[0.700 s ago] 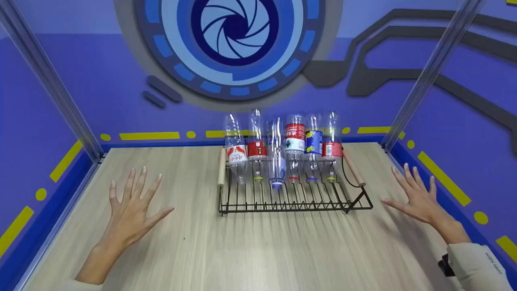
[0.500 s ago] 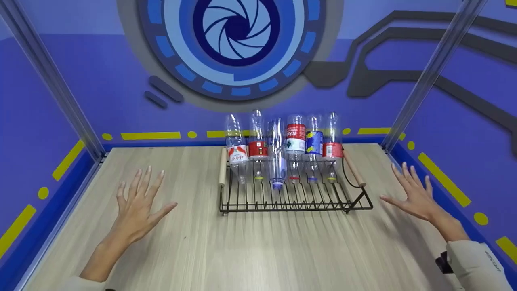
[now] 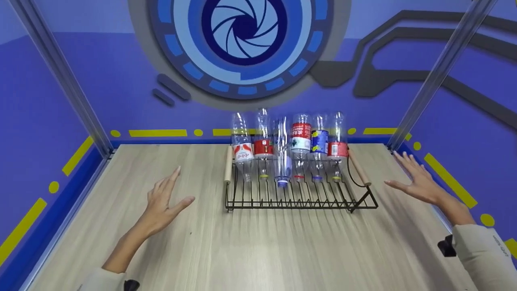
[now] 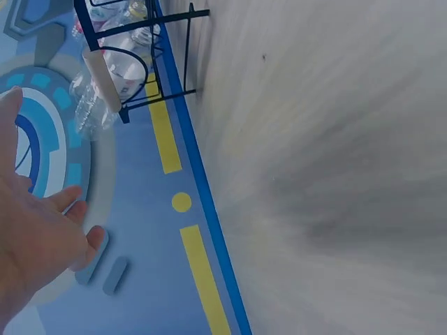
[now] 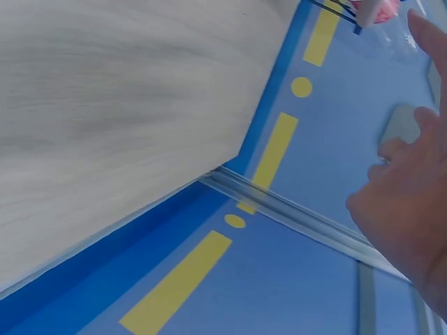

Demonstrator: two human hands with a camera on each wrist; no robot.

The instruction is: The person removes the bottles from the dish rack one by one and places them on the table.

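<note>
In the head view, a black wire rack (image 3: 303, 207) with wooden side handles stands on the table. Several clear plastic bottles lean in it side by side, necks down, among them one with a red-and-white label (image 3: 301, 137), one with a blue label (image 3: 319, 141) and a bare one with a blue cap (image 3: 282, 161). My left hand (image 3: 161, 208) hovers left of the rack, thumb apart from the fingers, holding nothing. To the right of the rack my right hand (image 3: 420, 184) is raised with fingers spread, also holding nothing. The left wrist view shows the rack's wooden handle (image 4: 103, 80) beyond the left hand.
The wooden table (image 3: 258, 250) runs up to a printed blue back wall (image 3: 129, 101). Blue side panels with yellow marks stand left and right, joined by metal corner posts (image 3: 64, 72). The upper ends of the bottles rise in front of the back wall.
My left hand has moved right toward the rack and turned, its fingers drawing closer together. My right hand has shifted slightly up in the view. The bottles stay in place in the rack.
</note>
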